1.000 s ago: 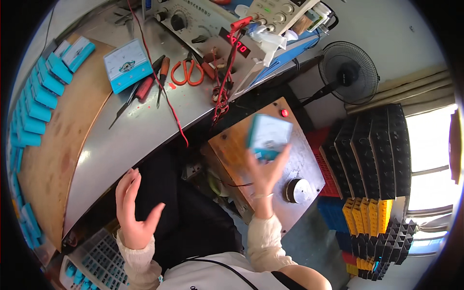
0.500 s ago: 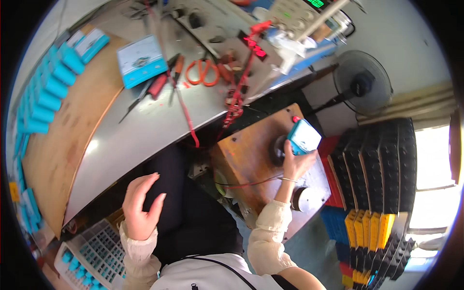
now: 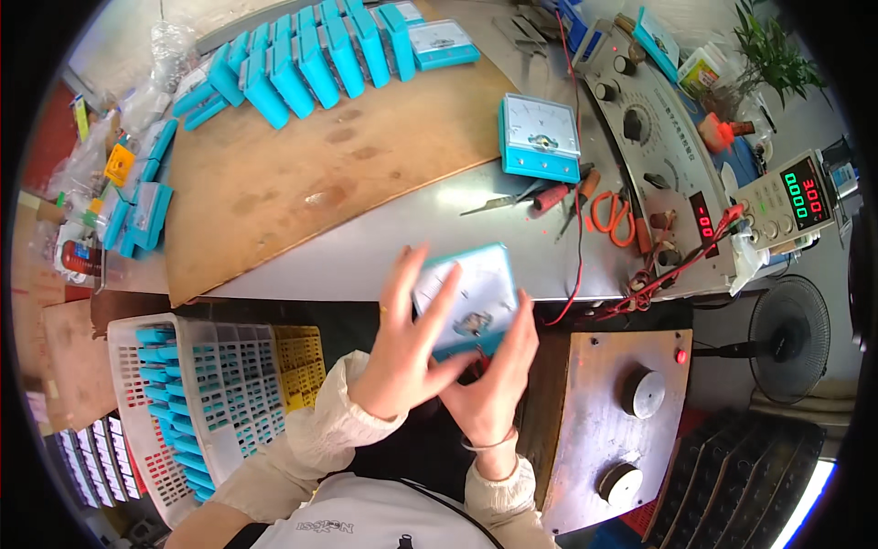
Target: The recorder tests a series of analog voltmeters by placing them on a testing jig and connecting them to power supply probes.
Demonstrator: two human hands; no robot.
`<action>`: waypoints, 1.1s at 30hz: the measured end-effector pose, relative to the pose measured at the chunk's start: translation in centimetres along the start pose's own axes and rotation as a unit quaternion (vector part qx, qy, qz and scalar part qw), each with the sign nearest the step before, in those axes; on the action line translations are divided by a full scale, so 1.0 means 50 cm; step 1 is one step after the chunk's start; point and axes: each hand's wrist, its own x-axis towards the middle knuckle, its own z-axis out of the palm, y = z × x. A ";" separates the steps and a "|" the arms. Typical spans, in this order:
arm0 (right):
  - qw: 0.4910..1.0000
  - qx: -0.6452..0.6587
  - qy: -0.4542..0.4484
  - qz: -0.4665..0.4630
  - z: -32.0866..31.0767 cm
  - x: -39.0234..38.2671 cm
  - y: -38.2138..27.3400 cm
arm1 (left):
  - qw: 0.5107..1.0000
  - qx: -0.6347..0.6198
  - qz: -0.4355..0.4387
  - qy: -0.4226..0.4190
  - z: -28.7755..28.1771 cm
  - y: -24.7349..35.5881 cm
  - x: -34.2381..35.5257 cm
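Observation:
Just off the bench's front edge, a teal analog panel meter (image 3: 480,284) with a white dial face is between my hands, tilted. My right hand (image 3: 489,389) grips its right side and lower edge. My left hand (image 3: 402,348) is on the meter's left side, a finger across the dial and the thumb at the lower edge. Its fingertips are slightly blurred. A similar meter (image 3: 541,130) lies face up on the bench beyond, beside red-handled tools (image 3: 549,197) and orange-handled scissors (image 3: 611,220).
Teal meters (image 3: 311,69) stand in a row on a brown board (image 3: 274,206). A white crate (image 3: 187,334) holds more meters at lower left. At right are a metal-topped box with two round posts (image 3: 585,421), a control panel (image 3: 640,128), a power supply (image 3: 786,197) and a fan (image 3: 791,339).
My right hand has brought the meter from the metal-topped box to in front of me. My left hand has moved onto it. The view has turned toward the bench.

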 end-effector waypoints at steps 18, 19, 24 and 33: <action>0.983 0.025 -0.167 -0.078 0.021 0.009 -0.068 | 0.974 -0.180 -0.136 0.003 -0.039 -0.087 0.018; 0.981 0.024 -0.170 -0.088 0.021 0.006 -0.072 | 0.973 -0.187 -0.131 0.014 -0.041 -0.085 0.019; 0.984 0.034 -0.148 -0.094 0.032 0.006 -0.081 | 0.983 -0.149 -0.102 -0.027 -0.057 -0.087 0.036; 0.992 0.041 -0.111 -0.029 0.005 -0.003 -0.078 | 0.983 -0.147 -0.108 -0.014 -0.032 -0.074 0.021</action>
